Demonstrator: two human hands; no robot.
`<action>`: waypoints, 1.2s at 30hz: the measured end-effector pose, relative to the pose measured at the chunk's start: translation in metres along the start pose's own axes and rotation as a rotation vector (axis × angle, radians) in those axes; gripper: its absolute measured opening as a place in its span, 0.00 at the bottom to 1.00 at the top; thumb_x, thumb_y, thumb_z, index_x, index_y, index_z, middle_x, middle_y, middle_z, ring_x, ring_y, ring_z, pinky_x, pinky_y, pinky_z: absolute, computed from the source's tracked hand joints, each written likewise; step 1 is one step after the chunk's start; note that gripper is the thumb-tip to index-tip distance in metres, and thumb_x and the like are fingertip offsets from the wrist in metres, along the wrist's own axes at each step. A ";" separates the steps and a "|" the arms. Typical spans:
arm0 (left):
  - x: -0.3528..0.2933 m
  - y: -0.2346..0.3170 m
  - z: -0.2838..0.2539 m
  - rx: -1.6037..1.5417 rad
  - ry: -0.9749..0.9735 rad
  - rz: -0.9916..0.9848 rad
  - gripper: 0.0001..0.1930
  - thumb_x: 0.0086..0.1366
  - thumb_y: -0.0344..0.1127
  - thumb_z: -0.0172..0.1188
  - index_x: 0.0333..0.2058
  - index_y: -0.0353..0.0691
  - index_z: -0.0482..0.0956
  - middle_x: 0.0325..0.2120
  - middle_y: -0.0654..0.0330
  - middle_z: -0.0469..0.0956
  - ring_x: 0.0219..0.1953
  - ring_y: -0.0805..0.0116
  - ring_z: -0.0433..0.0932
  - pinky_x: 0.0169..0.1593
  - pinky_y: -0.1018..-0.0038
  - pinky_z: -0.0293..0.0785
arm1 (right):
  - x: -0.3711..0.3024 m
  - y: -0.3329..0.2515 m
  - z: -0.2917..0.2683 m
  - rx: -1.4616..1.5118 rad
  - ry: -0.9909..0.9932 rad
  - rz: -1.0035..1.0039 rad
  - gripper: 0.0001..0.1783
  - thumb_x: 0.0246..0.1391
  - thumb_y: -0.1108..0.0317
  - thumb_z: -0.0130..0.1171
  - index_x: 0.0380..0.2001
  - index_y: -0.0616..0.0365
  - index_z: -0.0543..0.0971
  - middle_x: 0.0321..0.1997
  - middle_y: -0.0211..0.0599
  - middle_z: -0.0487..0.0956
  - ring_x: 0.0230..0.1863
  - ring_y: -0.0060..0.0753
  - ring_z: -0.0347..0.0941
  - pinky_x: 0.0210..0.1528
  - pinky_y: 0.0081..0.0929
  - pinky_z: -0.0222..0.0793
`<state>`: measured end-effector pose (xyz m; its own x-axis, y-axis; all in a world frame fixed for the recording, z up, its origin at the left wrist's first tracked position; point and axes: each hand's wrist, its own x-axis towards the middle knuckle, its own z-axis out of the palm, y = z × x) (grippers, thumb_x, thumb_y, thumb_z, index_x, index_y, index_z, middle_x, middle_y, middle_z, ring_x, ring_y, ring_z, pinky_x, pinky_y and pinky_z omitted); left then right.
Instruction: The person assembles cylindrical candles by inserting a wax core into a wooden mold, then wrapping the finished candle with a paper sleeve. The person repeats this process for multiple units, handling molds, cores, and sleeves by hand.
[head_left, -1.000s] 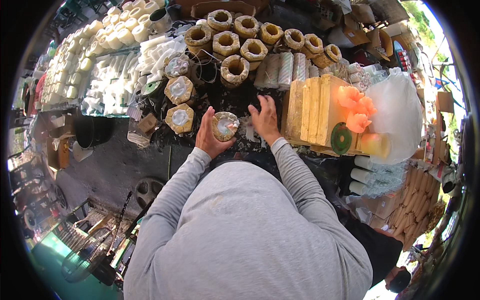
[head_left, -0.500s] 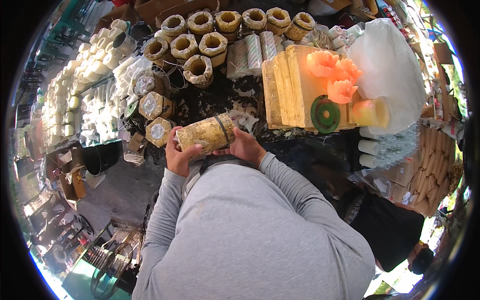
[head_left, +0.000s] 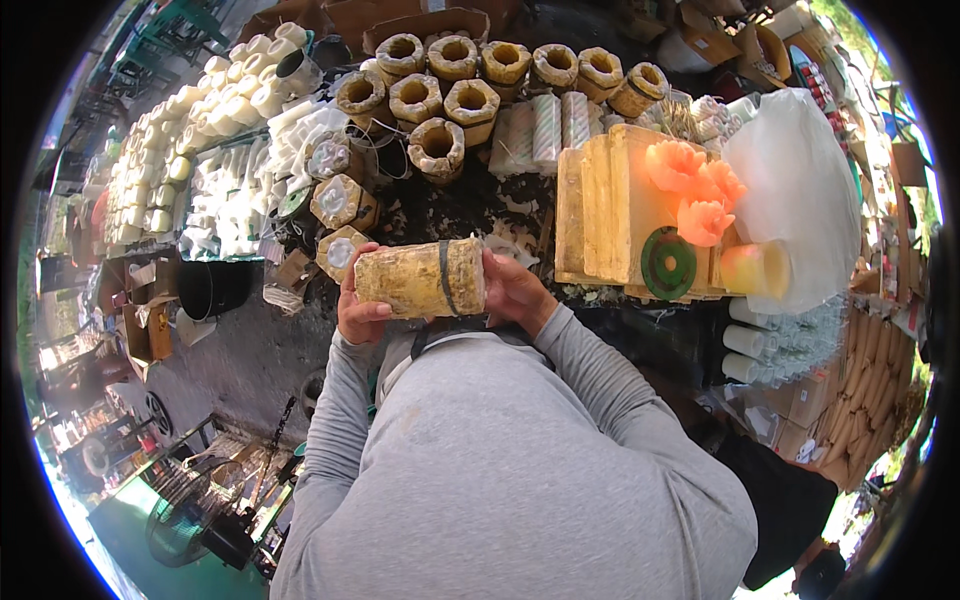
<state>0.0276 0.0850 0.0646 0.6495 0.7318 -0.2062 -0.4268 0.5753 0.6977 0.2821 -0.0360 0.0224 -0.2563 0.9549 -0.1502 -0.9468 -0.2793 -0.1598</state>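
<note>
A yellowish, crusty mould (head_left: 410,280) with a black band around it lies sideways between my two hands, in front of my body. My left hand (head_left: 358,312) grips its left end, with the thumb on the near side. At the banded right end, my right hand (head_left: 515,290) presses against the end face, its fingers partly hidden. Just beyond my left hand are two similar moulds with whitish material in their tops, a nearer one (head_left: 338,248) and a farther one (head_left: 345,203). Several hollow hexagonal moulds (head_left: 437,168) stand upright farther back on the dark table.
Yellowish slabs (head_left: 600,215) lean at the right, with orange flower-shaped pieces (head_left: 700,220), a green disc (head_left: 668,264) and a yellow-orange cylinder (head_left: 755,270). A large white plastic bag (head_left: 800,190) stands beside them. White cylinders (head_left: 150,185) fill the left; a fan (head_left: 185,520) is lower left.
The mould has been brought nearly level from a tilt, and my right hand has shifted onto its end. The whole view has swung, so the table things sit farther right.
</note>
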 end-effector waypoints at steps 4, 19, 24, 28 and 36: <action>0.006 0.008 0.004 -0.053 -0.070 0.009 0.55 0.38 0.26 0.75 0.70 0.39 0.65 0.62 0.51 0.75 0.66 0.47 0.75 0.71 0.51 0.72 | -0.002 -0.009 0.015 -0.101 -0.097 0.013 0.38 0.66 0.52 0.70 0.69 0.63 0.70 0.68 0.43 0.78 0.67 0.40 0.76 0.73 0.45 0.70; 0.008 0.031 0.002 0.122 -0.070 0.037 0.55 0.40 0.26 0.78 0.72 0.38 0.66 0.63 0.48 0.73 0.65 0.48 0.76 0.71 0.55 0.72 | -0.009 0.018 0.011 0.089 0.203 -0.032 0.20 0.75 0.63 0.56 0.62 0.63 0.75 0.61 0.41 0.81 0.62 0.37 0.79 0.70 0.45 0.73; 0.008 0.020 -0.003 0.112 -0.070 0.013 0.54 0.43 0.30 0.77 0.72 0.36 0.65 0.63 0.47 0.73 0.66 0.49 0.76 0.71 0.55 0.73 | -0.014 0.019 0.006 0.051 0.170 -0.020 0.18 0.75 0.63 0.56 0.59 0.63 0.76 0.61 0.41 0.81 0.61 0.37 0.79 0.70 0.46 0.73; 0.012 0.015 -0.002 0.004 0.016 -0.029 0.54 0.44 0.37 0.76 0.72 0.34 0.64 0.63 0.46 0.75 0.65 0.47 0.76 0.70 0.54 0.73 | -0.017 0.016 0.026 0.015 0.159 -0.003 0.17 0.75 0.59 0.56 0.56 0.61 0.75 0.59 0.40 0.81 0.60 0.36 0.80 0.68 0.44 0.74; 0.007 0.037 0.013 0.184 -0.011 0.053 0.51 0.43 0.30 0.75 0.70 0.32 0.67 0.60 0.48 0.77 0.62 0.50 0.79 0.69 0.56 0.74 | -0.033 0.012 0.036 -0.189 0.256 -0.040 0.16 0.77 0.55 0.54 0.51 0.57 0.75 0.52 0.36 0.82 0.53 0.32 0.80 0.61 0.41 0.77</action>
<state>0.0245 0.1066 0.0977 0.6365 0.7547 -0.1591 -0.3388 0.4589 0.8214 0.2724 -0.0672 0.0605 -0.1399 0.9156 -0.3771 -0.8962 -0.2790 -0.3449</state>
